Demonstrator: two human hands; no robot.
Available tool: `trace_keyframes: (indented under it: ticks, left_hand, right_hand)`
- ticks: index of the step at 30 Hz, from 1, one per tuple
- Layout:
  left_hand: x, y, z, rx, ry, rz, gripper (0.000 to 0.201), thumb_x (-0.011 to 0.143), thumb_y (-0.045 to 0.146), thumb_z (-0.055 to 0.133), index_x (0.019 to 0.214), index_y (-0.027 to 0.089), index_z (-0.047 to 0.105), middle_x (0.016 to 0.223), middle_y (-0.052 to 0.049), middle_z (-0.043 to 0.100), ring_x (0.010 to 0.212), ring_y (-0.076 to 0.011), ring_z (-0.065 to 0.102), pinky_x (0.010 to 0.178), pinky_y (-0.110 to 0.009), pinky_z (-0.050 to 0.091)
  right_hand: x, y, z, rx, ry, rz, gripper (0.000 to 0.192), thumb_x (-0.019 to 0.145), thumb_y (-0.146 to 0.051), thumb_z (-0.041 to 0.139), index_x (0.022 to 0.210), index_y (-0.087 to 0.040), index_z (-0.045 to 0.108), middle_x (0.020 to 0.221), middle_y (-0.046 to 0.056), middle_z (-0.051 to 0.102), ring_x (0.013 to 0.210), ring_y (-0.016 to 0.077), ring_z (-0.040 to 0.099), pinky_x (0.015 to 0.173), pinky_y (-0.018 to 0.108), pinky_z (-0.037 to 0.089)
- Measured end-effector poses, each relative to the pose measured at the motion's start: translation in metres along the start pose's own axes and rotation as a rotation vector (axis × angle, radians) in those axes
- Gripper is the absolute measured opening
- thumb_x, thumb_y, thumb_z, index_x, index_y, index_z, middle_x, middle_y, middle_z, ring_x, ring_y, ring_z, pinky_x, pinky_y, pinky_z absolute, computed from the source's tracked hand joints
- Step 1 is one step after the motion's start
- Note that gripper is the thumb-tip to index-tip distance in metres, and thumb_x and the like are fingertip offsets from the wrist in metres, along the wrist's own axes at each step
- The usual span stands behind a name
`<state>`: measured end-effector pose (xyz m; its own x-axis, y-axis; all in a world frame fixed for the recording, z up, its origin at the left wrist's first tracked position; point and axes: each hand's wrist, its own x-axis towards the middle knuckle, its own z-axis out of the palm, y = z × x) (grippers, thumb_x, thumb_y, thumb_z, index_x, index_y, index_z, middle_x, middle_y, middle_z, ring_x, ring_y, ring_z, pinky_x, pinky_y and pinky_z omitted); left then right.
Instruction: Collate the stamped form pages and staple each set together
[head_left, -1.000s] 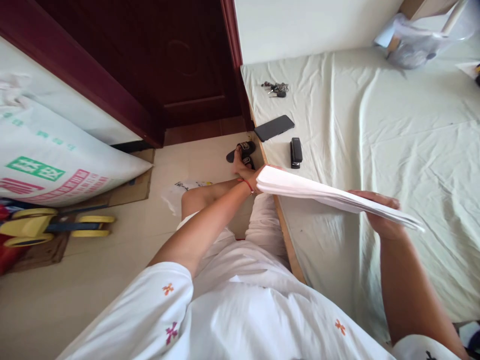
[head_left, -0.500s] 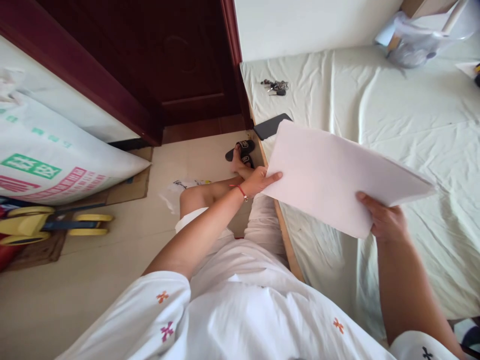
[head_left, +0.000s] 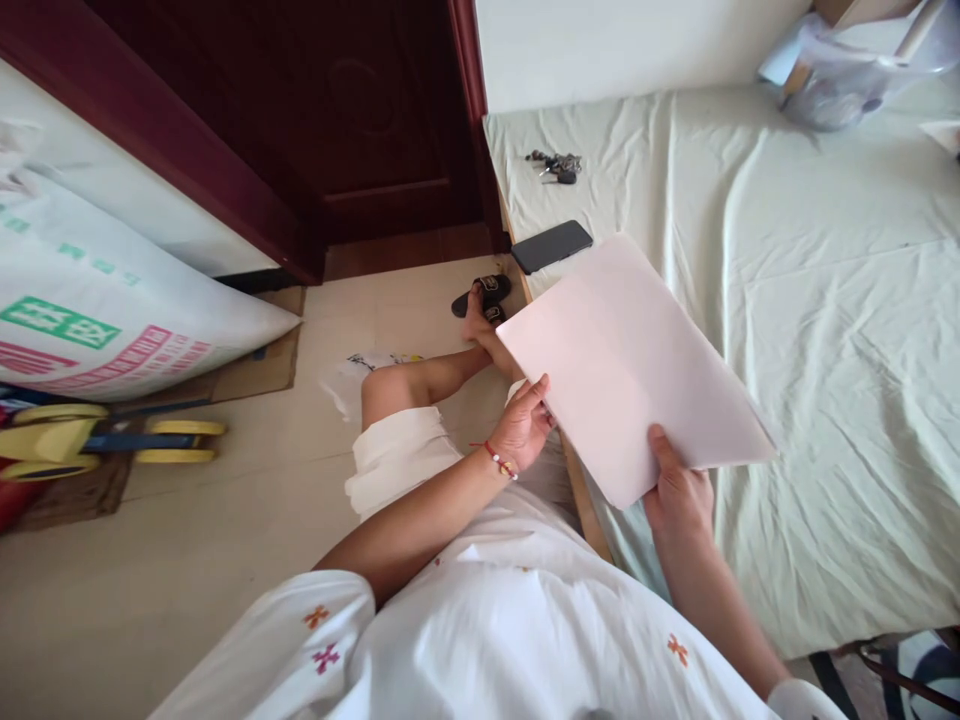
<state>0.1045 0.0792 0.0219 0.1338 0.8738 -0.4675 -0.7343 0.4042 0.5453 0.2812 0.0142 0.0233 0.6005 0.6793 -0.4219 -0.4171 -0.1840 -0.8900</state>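
Bed sheet (head_left: 825, 300) was pale green and wrinkled. Black phone (head_left: 551, 246) lay at the bed's near-left edge, keys (head_left: 555, 167) further back on the sheet, well apart from it. Clear plastic bag (head_left: 840, 75) sat at the far right corner. Dark wood door (head_left: 360, 120) stood left of the bed. On the floor: printed white sack (head_left: 112, 320) leaning on the wall, yellow toy (head_left: 97, 440) just below it, cardboard (head_left: 255, 370) under the sack.

both hands (head_left: 525, 428) w/ paper stack (head_left: 630, 360), bed (head_left: 825, 300)
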Motion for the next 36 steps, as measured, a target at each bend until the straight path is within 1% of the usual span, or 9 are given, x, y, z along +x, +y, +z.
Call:
trace_keyframes:
  ticks: [4, 8, 11, 13, 16, 18, 24, 32, 36]
  left_hand:
    - [-0.005, 0.002, 0.01, -0.078, 0.066, 0.014, 0.054, 0.061, 0.037, 0.094, 0.108, 0.018, 0.073, 0.111, -0.008, 0.078, 0.106, -0.0265, 0.072, 0.095, -0.039, 0.057]
    - [-0.002, 0.009, 0.007, -0.007, 0.158, 0.075, 0.051, 0.062, 0.033, 0.093, 0.108, 0.019, 0.075, 0.11, -0.008, 0.079, 0.113, -0.0306, 0.071, 0.104, -0.045, 0.054]
    - [0.0, 0.021, 0.003, 0.092, 0.122, 0.139, 0.056, 0.059, 0.037, 0.095, 0.109, 0.019, 0.076, 0.111, -0.008, 0.079, 0.112, -0.032, 0.072, 0.104, -0.046, 0.053]
    - [0.001, 0.03, 0.002, 0.152, 0.078, 0.129, 0.059, 0.056, 0.038, 0.096, 0.107, 0.018, 0.077, 0.108, -0.009, 0.08, 0.11, -0.0325, 0.072, 0.103, -0.047, 0.053]
    - [0.002, 0.036, 0.004, 0.219, 0.009, 0.059, 0.056, 0.053, 0.034, 0.097, 0.103, 0.017, 0.079, 0.103, -0.009, 0.081, 0.105, -0.0322, 0.073, 0.102, -0.047, 0.054]
    - [0.002, 0.033, 0.006, 0.229, -0.035, 0.006, 0.052, 0.053, 0.032, 0.097, 0.099, 0.016, 0.079, 0.102, -0.009, 0.081, 0.103, -0.0323, 0.074, 0.101, -0.048, 0.054]
    - [0.003, 0.015, 0.004, 0.233, -0.095, -0.091, 0.051, 0.055, 0.032, 0.097, 0.1, 0.016, 0.078, 0.109, -0.009, 0.079, 0.104, -0.0292, 0.072, 0.102, -0.047, 0.053]
    - [0.027, 0.02, 0.005, 0.252, -0.081, -0.067, 0.054, 0.055, 0.038, 0.096, 0.099, 0.015, 0.077, 0.102, -0.01, 0.079, 0.101, -0.0303, 0.072, 0.096, -0.044, 0.054]
    - [0.04, 0.031, 0.016, 0.214, -0.138, 0.007, 0.069, 0.059, 0.041, 0.093, 0.122, 0.022, 0.071, 0.108, -0.007, 0.076, 0.112, -0.0314, 0.069, 0.098, -0.043, 0.053]
  right_hand:
    - [-0.019, 0.013, -0.002, -0.004, -0.016, 0.076, 0.069, 0.066, -0.037, 0.091, 0.127, -0.023, 0.064, 0.123, 0.007, 0.074, 0.124, 0.0254, 0.066, 0.098, 0.036, 0.062]
    - [-0.009, 0.008, -0.016, -0.072, -0.135, 0.059, 0.048, 0.07, -0.04, 0.089, 0.111, -0.023, 0.072, 0.117, 0.007, 0.076, 0.117, 0.0247, 0.068, 0.099, 0.037, 0.06]
    - [0.025, -0.019, -0.033, -0.137, -0.214, -0.024, 0.042, 0.072, -0.042, 0.088, 0.107, -0.026, 0.074, 0.103, 0.004, 0.078, 0.097, 0.0211, 0.073, 0.086, 0.032, 0.062]
    - [0.052, -0.044, -0.04, -0.244, -0.384, -0.012, 0.046, 0.074, -0.045, 0.086, 0.114, -0.026, 0.074, 0.098, 0.003, 0.079, 0.081, 0.0178, 0.073, 0.073, 0.029, 0.061]
    - [0.077, -0.076, -0.036, -0.379, -0.658, 0.055, 0.054, 0.066, -0.047, 0.092, 0.112, -0.022, 0.077, 0.097, 0.005, 0.08, 0.085, 0.0199, 0.074, 0.074, 0.028, 0.06]
    - [0.08, -0.086, -0.024, -0.41, -0.734, 0.088, 0.055, 0.061, -0.045, 0.095, 0.107, -0.019, 0.077, 0.097, 0.007, 0.08, 0.087, 0.024, 0.075, 0.076, 0.033, 0.061]
    - [0.072, -0.072, 0.005, -0.363, -0.582, 0.235, 0.049, 0.056, -0.042, 0.097, 0.093, -0.017, 0.077, 0.089, 0.008, 0.08, 0.074, 0.0272, 0.076, 0.061, 0.036, 0.064]
    - [0.095, -0.075, -0.005, -0.499, -0.625, 0.269, 0.043, 0.062, -0.042, 0.095, 0.089, -0.013, 0.078, 0.087, 0.01, 0.08, 0.07, 0.0259, 0.075, 0.059, 0.034, 0.063]
    - [0.102, -0.07, -0.005, -0.469, -0.626, 0.327, 0.046, 0.061, -0.037, 0.096, 0.097, -0.015, 0.078, 0.092, 0.009, 0.08, 0.073, 0.0264, 0.076, 0.063, 0.035, 0.064]
